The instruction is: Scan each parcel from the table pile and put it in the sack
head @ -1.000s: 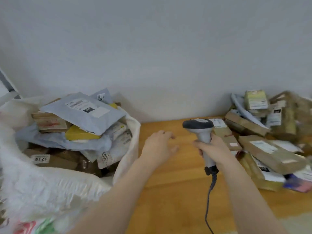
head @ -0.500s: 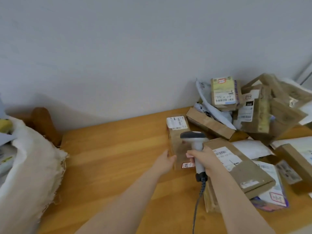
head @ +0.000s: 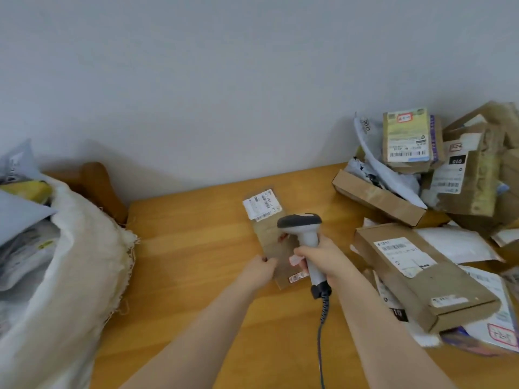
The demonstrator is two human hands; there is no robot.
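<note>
The left hand grips the near edge of a flat parcel at frame centre on the worktop. The right hand holds the scanner over it. At far left the sack is already well filled; the pile at right is still large, so plenty seems left.

Flat brown parcel with white label at far end, laid on the counter, grey corded scanner held over it, parcel pile heaped at right, white sack filled at left
</note>
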